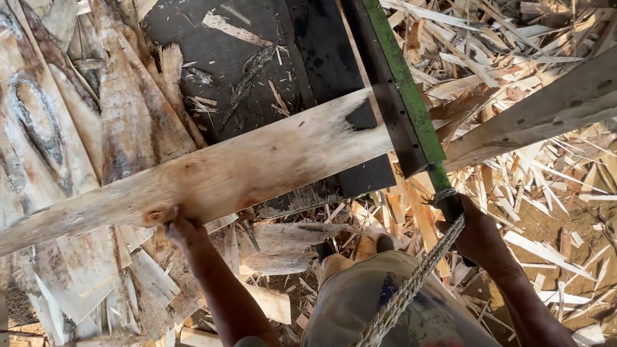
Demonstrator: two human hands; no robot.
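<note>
A long pale sheet of wood veneer (244, 170) lies across a dark cutting table (231, 58), running from lower left to upper right. My left hand (182, 229) grips its near edge at the lower left. A long blade arm with a green painted edge (411, 109) comes down across the sheet. My right hand (479, 234) is closed around the arm's dark handle end, where a twisted rope (411, 286) is tied. Past the blade, the sheet's far part (546, 109) sticks out to the upper right.
Stacked veneer sheets with dark knots (58, 128) lie at the left. Several offcut strips and splinters (527, 51) cover the ground on the right and under the table. My bent knee in grey trousers (385, 295) is at the bottom centre.
</note>
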